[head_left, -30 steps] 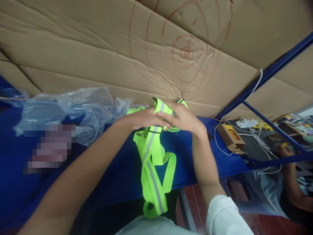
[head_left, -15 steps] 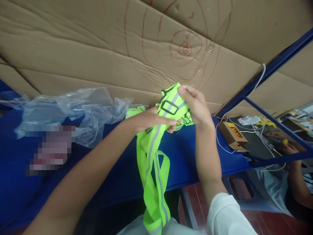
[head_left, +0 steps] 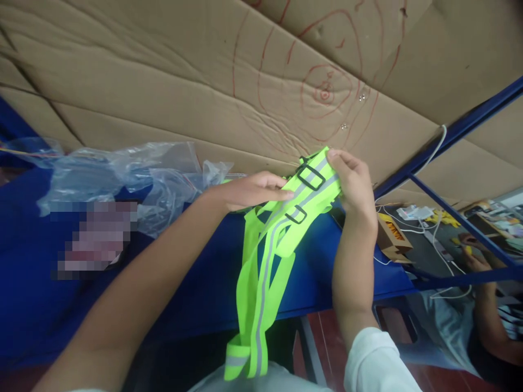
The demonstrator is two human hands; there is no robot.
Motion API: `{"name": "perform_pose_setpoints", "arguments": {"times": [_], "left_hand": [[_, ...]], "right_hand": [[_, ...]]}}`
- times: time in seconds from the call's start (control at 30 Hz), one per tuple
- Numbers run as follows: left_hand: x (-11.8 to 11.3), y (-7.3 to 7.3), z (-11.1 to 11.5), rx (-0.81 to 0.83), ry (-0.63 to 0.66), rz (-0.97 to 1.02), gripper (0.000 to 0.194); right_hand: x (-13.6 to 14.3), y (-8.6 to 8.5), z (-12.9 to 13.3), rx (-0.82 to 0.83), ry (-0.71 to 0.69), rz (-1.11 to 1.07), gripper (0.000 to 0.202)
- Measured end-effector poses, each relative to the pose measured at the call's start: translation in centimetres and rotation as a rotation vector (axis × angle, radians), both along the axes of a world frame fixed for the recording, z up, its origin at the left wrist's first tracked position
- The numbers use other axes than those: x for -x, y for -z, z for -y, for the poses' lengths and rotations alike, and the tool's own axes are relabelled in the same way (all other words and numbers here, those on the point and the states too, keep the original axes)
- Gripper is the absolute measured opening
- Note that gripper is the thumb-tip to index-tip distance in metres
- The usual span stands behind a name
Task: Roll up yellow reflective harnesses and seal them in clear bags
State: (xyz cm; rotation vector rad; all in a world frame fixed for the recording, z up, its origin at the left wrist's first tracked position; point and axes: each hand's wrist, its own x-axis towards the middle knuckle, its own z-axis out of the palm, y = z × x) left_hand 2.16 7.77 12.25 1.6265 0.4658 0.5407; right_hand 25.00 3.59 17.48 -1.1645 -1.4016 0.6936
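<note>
A: ok where's the neon strap at?
B: up over the blue worktop, loops dangling past the front edge. left hand and right hand both pinching its bunched upper part.
A: anything nearby?
B: yeah, clear plastic bags off to the left.

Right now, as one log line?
left hand: holding neon-green webbing with grey stripes | right hand: holding its upper end | black rectangular buckles: on webbing | clear plastic bags: on blue table
</note>
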Motion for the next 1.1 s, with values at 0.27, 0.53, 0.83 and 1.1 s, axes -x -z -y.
{"name": "perform_pose_setpoints", "arguments": {"times": [0.27, 0.53, 0.83, 1.1], "left_hand": [[-2.4, 0.7, 1.4, 0.143, -0.032, 0.077, 0.042], [-2.5, 2.1, 0.9, 0.395, 0.048, 0.143, 0.051], [-4.0, 2.7, 2.6, 0.503, 0.248, 0.239, 0.06], [-4.1, 1.9, 2.8, 0.18, 0.203, 0.134, 0.034]], "right_hand": [[0.8, 0.5, -0.4, -0.118, 0.064, 0.097, 0.042], [0.2, 0.6, -0.3, -0.381, 0.086, 0.403, 0.044], [1.1, 0.9, 0.7, -0.438, 0.128, 0.57, 0.052], [0.6, 0.2, 0.5, -0.213, -0.015, 0.187, 0.045]]}}
